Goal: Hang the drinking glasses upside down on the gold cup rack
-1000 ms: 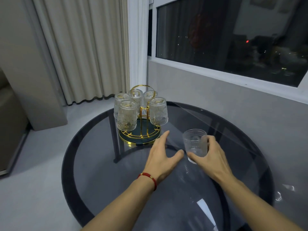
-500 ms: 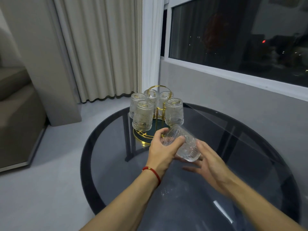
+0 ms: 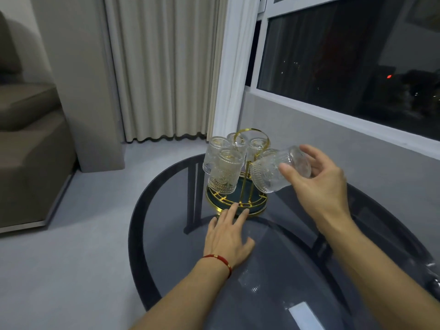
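Compared with half a second ago, the drinking glass [image 3: 279, 171] is no longer held between both hands low over the desk [image 3: 273, 270]; it is now carried by the right hand [image 3: 319, 184] alone and has been raised to the right side of the gold cup rack [image 3: 238, 198]. The left hand [image 3: 228, 236] has been released from the glass and lowered toward the desk.

The glass is clear and embossed, with a ribbed band around its rim. It is tilted, the mouth turned down and to the left toward the rack, the thick base up and to the right. It is seen just in front of one of the hung glasses [image 3: 223, 172], and whether they touch cannot be told. Five glasses are already hung upside down on the rack, which stands on the dark glass desk with a round gold-edged base and a loop handle on top.

The base end of the glass is pinched by the right fingers [image 3: 287, 169], thumb in front and the others curled behind. The left hand is held palm down, its fingers spread, the tips reaching the rim of the rack's base. A red bracelet [image 3: 217, 260] is worn on the left wrist.
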Demonstrator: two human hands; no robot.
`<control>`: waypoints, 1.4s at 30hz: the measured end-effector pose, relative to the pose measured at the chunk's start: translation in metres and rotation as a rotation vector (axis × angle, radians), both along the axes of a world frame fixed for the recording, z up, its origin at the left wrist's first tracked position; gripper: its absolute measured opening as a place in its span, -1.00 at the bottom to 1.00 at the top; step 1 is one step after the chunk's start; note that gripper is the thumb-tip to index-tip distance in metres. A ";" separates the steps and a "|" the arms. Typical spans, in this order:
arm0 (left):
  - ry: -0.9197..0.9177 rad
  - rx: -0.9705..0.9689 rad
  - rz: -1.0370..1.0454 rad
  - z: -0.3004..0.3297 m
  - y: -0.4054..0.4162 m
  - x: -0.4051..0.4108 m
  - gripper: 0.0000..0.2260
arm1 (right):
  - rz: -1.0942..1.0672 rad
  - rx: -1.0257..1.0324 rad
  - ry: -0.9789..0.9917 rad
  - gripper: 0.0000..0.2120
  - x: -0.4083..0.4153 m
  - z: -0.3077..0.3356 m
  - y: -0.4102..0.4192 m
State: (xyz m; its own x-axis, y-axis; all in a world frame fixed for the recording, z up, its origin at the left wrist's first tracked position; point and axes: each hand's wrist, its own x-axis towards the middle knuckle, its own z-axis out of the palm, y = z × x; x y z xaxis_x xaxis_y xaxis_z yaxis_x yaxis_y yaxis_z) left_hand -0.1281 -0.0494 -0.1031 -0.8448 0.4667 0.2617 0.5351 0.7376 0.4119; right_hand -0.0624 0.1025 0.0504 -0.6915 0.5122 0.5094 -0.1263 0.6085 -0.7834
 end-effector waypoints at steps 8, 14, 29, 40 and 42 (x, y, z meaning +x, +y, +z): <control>0.041 -0.015 0.021 -0.007 0.002 -0.004 -0.36 | 0.014 0.310 -0.129 -0.40 -0.049 0.029 -0.021; 0.060 -0.008 0.027 -0.008 0.004 -0.004 -0.36 | 0.055 0.415 -0.202 -0.48 -0.078 0.022 -0.022; 0.055 -0.044 0.033 -0.007 0.003 -0.003 -0.41 | -0.014 0.746 -0.334 -0.53 -0.090 -0.025 -0.015; -0.019 -0.053 0.006 0.002 -0.002 0.003 -0.46 | 0.164 0.611 -0.346 -0.39 -0.048 -0.035 -0.005; -0.016 -0.001 0.002 0.010 -0.002 0.011 -0.46 | 0.162 0.594 -0.318 -0.42 -0.021 -0.042 0.003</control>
